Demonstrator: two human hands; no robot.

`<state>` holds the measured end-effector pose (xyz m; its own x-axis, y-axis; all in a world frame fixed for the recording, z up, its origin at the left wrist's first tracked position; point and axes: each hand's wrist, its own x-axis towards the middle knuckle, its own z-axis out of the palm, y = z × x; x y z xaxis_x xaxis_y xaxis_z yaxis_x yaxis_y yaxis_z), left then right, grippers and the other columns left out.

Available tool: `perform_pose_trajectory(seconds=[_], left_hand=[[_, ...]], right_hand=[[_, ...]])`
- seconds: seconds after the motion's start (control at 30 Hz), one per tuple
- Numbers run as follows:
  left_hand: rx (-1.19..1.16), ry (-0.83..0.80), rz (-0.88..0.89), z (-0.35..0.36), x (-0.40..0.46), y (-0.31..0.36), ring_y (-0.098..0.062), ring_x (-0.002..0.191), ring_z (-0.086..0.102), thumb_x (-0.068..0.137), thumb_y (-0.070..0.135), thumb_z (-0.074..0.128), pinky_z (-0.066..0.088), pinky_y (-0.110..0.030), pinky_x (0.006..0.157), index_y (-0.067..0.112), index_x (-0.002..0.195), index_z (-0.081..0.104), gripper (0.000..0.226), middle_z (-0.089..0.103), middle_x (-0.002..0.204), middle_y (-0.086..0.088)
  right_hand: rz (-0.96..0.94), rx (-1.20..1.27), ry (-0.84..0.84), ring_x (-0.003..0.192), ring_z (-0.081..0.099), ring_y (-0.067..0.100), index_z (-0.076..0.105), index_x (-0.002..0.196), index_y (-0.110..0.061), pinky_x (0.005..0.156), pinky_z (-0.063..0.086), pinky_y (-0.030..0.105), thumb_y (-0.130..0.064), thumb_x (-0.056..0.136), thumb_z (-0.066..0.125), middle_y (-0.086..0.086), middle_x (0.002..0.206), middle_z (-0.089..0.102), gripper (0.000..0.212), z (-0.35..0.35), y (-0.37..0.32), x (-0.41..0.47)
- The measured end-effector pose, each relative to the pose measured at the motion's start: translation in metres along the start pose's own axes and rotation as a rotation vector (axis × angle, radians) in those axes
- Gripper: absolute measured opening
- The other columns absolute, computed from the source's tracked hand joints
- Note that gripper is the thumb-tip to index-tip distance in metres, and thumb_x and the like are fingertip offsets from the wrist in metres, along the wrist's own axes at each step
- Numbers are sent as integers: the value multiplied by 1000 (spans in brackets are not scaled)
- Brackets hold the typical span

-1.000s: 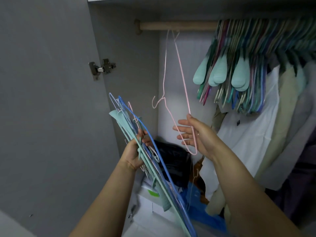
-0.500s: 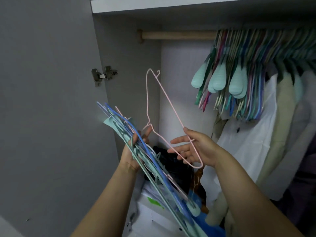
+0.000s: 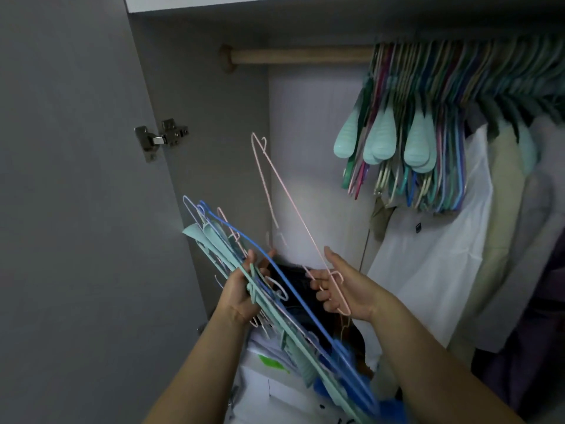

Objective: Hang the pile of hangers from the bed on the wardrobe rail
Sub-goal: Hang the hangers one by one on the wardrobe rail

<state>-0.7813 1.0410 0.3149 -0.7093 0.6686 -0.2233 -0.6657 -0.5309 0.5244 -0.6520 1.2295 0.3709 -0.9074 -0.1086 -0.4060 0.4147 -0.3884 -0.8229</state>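
Down comes the pink wire hanger [image 3: 286,206] from a second ago, when its top reached up by the wooden rail [image 3: 301,55]; now it sits well below that rail, tilted, its upper tip pointing up and left toward the door hinge [image 3: 161,137], and the right hand [image 3: 344,284] has closed in on its lower end. Fingers are curled round the wire there, the thumb standing up beside the long straight side. Whether the hook is at the bottom end or the top I cannot tell. Below and left of the rail, the left hand [image 3: 244,290] grips the bundle of hangers [image 3: 260,286], a slanted sheaf of mint plastic, blue and pale wire ones, running from up near the grey door [image 3: 76,209] down toward the lower edge of view. The two hands are near each other, not touching. On the rail itself, over to the right, a dense row of hung hangers [image 3: 428,123] is packed together, mint shoulder ends dangling in front, and beyond them a white shirt [image 3: 437,270] and beige garments hang. Under the rail, behind the hands, lies a dark heap of clothes [image 3: 298,278] above white boxes [image 3: 269,390].
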Motion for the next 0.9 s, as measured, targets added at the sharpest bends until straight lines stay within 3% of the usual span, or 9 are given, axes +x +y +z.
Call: perform_pose_trajectory(seconds=[0.1, 0.2, 0.33, 0.43, 0.53, 0.63, 0.73, 0.83, 0.9], left_hand=[[-11, -52, -52, -8, 2, 0, -9, 59, 56, 45, 32, 98, 46, -27, 65, 7, 130, 61, 96, 61, 66, 1], [-100, -65, -28, -5, 0, -1, -7, 47, 54, 48, 20, 96, 49, -22, 46, 12, 126, 56, 88, 70, 75, -2], [-136, 47, 46, 6, 0, 5, -7, 45, 54, 72, 14, 64, 47, -19, 43, 22, 84, 57, 15, 65, 125, -10], [-138, 46, 35, 8, 4, 12, -8, 53, 54, 72, 19, 67, 47, -22, 50, 24, 88, 63, 17, 66, 125, -6], [-113, 48, 3, 12, 10, 19, -6, 50, 52, 76, 24, 66, 46, -20, 51, 27, 131, 49, 58, 73, 82, -1], [-93, 29, 31, 22, 11, 21, -6, 46, 51, 73, 20, 64, 44, -19, 49, 25, 106, 58, 33, 73, 83, 0], [-109, 32, 48, 32, 8, 22, -8, 41, 51, 76, 16, 61, 41, -16, 43, 26, 79, 54, 12, 71, 77, -3], [-103, 79, 49, 37, 7, 27, -11, 43, 59, 93, 14, 51, 43, -16, 41, 23, 80, 58, 17, 72, 76, -6], [-93, 74, 46, 40, 8, 31, -11, 43, 60, 96, 15, 50, 43, -16, 40, 22, 82, 59, 18, 71, 73, -6]], right_hand=[[-91, -93, 279, 45, 31, 7, 56, 88, -16, 37, 21, 16, -66, 80, 57, -1, 69, 42, 51, 5, -13, 1], [-282, -229, 556, 44, 33, 10, 59, 117, -11, 36, 22, 15, -31, 97, 53, 2, 72, 44, 29, 13, -26, 11], [-400, -373, 618, 48, 30, 13, 40, 143, -18, 35, 22, 14, -10, 100, 42, 0, 71, 45, 44, 26, -52, 28], [-444, -492, 660, 47, 32, 12, 36, 146, -23, 33, 24, 15, -9, 99, 36, -9, 70, 40, 49, 35, -79, 35], [-475, -525, 701, 47, 32, 12, 39, 145, -22, 31, 25, 14, -7, 98, 35, -9, 67, 37, 50, 34, -100, 33], [-473, -490, 737, 49, 33, 11, 47, 138, -28, 30, 26, 13, -8, 97, 35, -8, 68, 37, 47, 31, -115, 34], [-475, -569, 777, 57, 32, 5, 50, 137, -30, 40, 29, 9, -8, 95, 32, -9, 83, 42, 50, 33, -121, 38], [-526, -719, 728, 64, 36, 1, 42, 144, -20, 57, 30, 14, -3, 95, 31, 4, 116, 52, 52, 45, -114, 42], [-585, -767, 727, 78, 51, 9, 36, 146, -17, 64, 38, 18, -4, 99, 31, 11, 140, 47, 50, 57, -111, 43]])
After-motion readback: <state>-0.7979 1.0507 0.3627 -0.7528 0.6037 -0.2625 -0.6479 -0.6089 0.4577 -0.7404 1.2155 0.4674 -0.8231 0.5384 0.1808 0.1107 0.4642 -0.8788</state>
